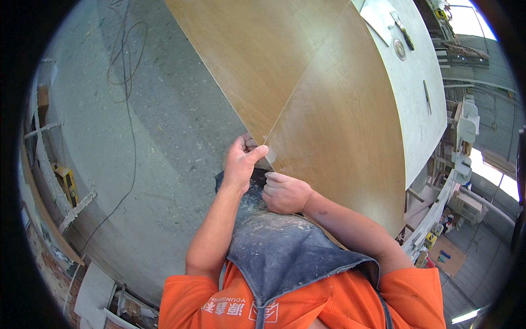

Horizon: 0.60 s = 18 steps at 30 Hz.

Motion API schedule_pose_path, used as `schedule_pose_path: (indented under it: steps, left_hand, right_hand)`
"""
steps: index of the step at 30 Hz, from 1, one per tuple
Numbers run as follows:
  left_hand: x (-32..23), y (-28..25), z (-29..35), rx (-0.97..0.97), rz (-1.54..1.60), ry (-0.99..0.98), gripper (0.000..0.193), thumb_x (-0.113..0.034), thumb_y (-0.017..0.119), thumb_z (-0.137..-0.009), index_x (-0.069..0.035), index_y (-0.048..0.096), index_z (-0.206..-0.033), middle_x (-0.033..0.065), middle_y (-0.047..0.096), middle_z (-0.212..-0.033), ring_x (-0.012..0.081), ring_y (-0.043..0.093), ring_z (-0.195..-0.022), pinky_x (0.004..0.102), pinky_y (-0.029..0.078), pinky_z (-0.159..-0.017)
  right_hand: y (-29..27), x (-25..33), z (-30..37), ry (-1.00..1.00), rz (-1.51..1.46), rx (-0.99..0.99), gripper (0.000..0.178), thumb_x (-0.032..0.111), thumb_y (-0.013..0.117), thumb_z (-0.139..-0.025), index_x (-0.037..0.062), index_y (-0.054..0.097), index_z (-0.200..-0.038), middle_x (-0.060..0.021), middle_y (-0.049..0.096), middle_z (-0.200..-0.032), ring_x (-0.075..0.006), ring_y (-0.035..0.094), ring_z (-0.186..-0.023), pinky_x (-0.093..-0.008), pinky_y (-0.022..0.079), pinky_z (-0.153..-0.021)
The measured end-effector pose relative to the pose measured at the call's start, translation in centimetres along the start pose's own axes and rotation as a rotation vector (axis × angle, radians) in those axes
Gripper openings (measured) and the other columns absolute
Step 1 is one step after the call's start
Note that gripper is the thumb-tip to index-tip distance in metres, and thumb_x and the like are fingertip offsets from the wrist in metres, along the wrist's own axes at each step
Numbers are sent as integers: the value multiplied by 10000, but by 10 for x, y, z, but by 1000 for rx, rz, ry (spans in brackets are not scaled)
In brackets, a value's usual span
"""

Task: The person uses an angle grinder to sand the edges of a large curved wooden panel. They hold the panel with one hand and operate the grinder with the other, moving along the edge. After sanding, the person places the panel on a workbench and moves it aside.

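A large brown wood-grain panel [339,109] reaches away from my body, crossed by a pale straight line that ends near my hands. At its near left edge is my left hand [241,164], closed, with the thumb on top and the fingers around the edge and partly hidden below. A small pale patch [270,154] shows just beside the thumb. My right hand [286,193] is curled closed at the same edge, a little nearer to me; whatever lies inside its fingers is hidden. Against the panel's near edge is my dust-marked dark apron [290,241].
Beyond the panel, a white tabletop [419,93] carries a knife-like tool [404,34], a round metal disc [399,49] and a thin dark bar [427,97]. A cable [131,137] trails over the speckled grey floor [164,164] at left. Cluttered shelving [460,126] stands at right.
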State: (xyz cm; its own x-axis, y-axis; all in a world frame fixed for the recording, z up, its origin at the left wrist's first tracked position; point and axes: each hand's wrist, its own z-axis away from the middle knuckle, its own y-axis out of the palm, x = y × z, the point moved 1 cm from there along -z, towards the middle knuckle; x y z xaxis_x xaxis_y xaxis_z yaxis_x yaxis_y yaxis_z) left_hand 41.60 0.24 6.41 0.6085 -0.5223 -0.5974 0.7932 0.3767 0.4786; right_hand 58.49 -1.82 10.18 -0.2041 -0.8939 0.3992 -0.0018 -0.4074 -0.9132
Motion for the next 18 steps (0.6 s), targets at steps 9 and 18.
schedule_pose_path:
  steps: [9, 18]
  left_hand:
    - [4, -5, -5, -8, -18, -112, 395, -187, 780, -904, -13, 594, -1206, 60, 678, -1095, 149, 652, -929, 322, 545, -792]
    - [2, 1, 6, 12, -73, -133, 362, -210, 790, -905, -47, 553, -1125, 56, 625, -1001, 176, 661, -881, 347, 573, -727]
  right_hand:
    - [6, -1, 4, -26, 25, -11, 181, 294, 609, -794, 127, 621, -728, -18, 578, -736, -206, 625, -847, -403, 425, -1095]
    - [7, -2, 0, -29, -10, -72, 206, 308, 630, -779, 113, 648, -712, -26, 624, -720, -236, 626, -816, -407, 428, -1026]
